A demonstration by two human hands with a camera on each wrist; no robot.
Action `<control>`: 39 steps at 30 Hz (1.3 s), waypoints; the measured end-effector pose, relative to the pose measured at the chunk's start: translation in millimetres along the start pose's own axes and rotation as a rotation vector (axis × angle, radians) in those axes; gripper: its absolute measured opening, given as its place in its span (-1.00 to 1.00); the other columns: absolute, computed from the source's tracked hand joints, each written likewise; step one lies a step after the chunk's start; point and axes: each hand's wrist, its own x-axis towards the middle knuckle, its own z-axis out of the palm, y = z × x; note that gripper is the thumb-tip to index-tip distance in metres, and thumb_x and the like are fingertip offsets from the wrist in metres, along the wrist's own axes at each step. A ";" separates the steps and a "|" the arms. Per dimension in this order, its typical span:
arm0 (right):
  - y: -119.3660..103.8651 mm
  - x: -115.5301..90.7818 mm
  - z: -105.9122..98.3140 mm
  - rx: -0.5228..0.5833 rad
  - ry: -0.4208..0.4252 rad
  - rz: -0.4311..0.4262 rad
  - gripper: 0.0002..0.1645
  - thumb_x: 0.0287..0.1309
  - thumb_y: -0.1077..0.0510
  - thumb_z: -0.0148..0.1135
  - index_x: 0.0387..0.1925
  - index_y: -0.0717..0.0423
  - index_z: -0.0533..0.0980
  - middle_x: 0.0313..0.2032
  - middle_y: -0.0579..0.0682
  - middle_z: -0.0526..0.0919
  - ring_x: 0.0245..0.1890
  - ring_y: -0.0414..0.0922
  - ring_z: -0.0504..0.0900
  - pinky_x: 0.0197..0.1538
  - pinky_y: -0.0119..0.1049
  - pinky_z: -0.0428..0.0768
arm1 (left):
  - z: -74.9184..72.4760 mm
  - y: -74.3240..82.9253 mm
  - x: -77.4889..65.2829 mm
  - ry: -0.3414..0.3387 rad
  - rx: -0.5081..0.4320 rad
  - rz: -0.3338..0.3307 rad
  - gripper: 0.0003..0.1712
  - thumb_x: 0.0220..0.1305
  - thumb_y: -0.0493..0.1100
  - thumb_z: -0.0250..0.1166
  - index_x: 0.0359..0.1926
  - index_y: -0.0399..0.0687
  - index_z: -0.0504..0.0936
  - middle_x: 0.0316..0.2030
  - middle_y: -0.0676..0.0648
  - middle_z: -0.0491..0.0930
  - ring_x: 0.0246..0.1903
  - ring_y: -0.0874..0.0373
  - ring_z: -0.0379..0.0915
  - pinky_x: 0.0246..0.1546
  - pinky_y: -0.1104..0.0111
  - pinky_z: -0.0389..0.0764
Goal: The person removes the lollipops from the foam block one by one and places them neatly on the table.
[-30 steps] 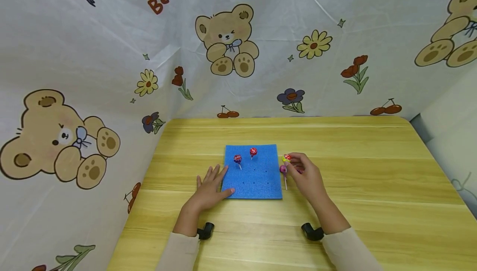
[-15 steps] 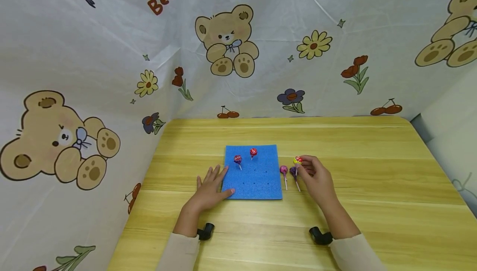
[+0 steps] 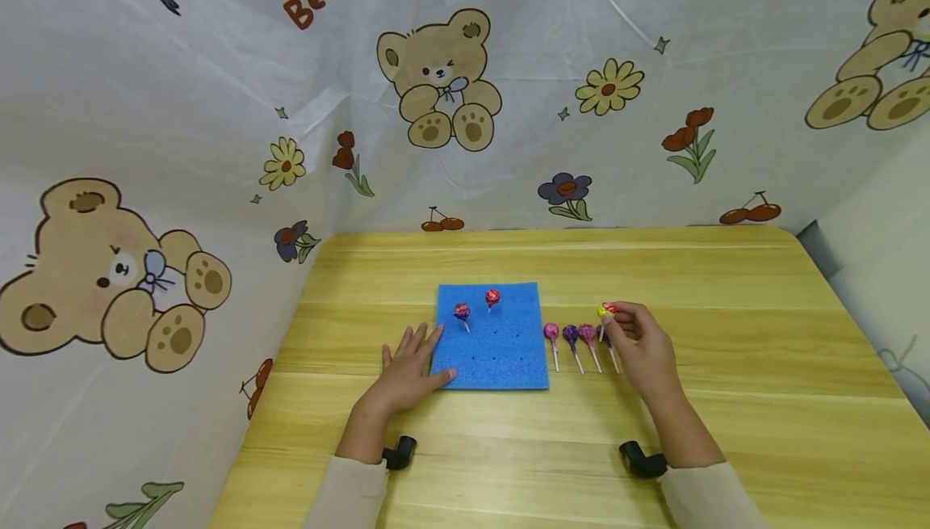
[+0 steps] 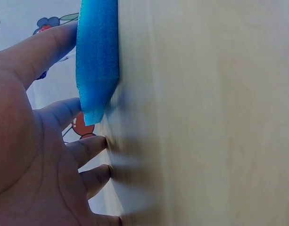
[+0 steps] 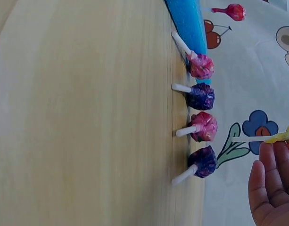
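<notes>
My right hand (image 3: 647, 347) pinches a yellow-and-red lollipop (image 3: 606, 311) above the table; its white stick shows in the right wrist view. Below it several lollipops lie in a row: a pink lollipop (image 5: 201, 66), a purple lollipop (image 5: 201, 96), a second pink lollipop (image 5: 204, 126) and a second purple lollipop (image 5: 202, 161). My left hand (image 3: 404, 375) lies with spread fingers at the left edge of a blue foam board (image 3: 501, 367), thumb and index finger touching it. A dark red-and-purple lollipop (image 3: 462, 312) and a red lollipop (image 3: 492, 296) stand upright in the board.
Small dark holes dot the foam board. The wooden table (image 3: 501, 456) reaches back to a white cloth (image 3: 523, 149) printed with bears and flowers. A black wrist camera (image 3: 643, 460) sits at the right sleeve, another wrist camera (image 3: 400, 453) at the left.
My right hand has moved right, away from the board, carrying the yellow-and-red lollipop, and the row of lying lollipops has come into sight. The left hand has stayed in place.
</notes>
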 end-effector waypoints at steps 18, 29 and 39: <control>10.8 5.9 -16.7 -0.095 -0.012 0.093 -0.42 0.43 -0.20 0.12 0.20 0.15 0.48 0.00 0.12 0.65 -0.19 -0.53 0.46 -0.18 -0.75 0.47 | -1.3 -1.5 0.5 -0.007 0.003 0.006 -0.01 0.35 0.34 0.22 0.62 0.32 -0.05 0.64 -0.08 -0.20 0.63 -0.14 -0.46 0.44 -0.39 -0.50; 19.2 12.0 -25.6 -0.206 -0.106 0.172 -0.37 0.44 -0.22 0.09 0.19 0.22 0.48 -0.01 0.19 0.64 -0.08 0.00 0.60 -0.28 -0.50 0.53 | 0.8 -4.1 2.0 0.003 0.008 0.014 -0.02 0.35 0.34 0.22 0.62 0.31 -0.05 0.64 -0.06 -0.20 0.63 -0.14 -0.46 0.43 -0.40 -0.50; 24.5 17.1 -28.6 -0.268 -0.224 0.231 -0.38 0.45 -0.15 0.09 0.19 0.31 0.47 -0.05 0.22 0.64 -0.14 0.02 0.60 -0.26 -0.32 0.52 | 0.0 -3.0 0.9 0.003 0.003 0.011 -0.02 0.35 0.34 0.22 0.62 0.31 -0.04 0.64 -0.06 -0.20 0.63 -0.14 -0.46 0.43 -0.39 -0.51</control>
